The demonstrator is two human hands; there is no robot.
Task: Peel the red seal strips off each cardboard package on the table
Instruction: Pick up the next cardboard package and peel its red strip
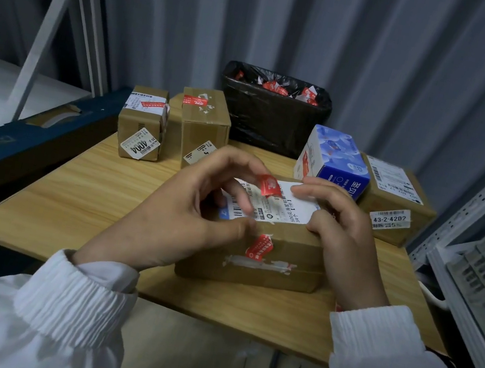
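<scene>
Red seal strip [270, 185] sits on top of a cardboard box [283, 256] at the middle of a wooden desk [72, 186], over the box's white label [285, 207]. The strip lies roughly left to right, and its left end is curled up off the label.

The left hand [191, 207] is nearer. Its index fingertip meets the raised end and its thumb rests on the box's front top edge, but whether it has the strip pinched cannot be told. The right hand [340, 230] grips the box's right end, with its index finger pressing the label just right of the strip.

A second strip [259, 247] is stuck to the front face, just below the left thumb. The likely pull is leftward, along the strip.
</scene>
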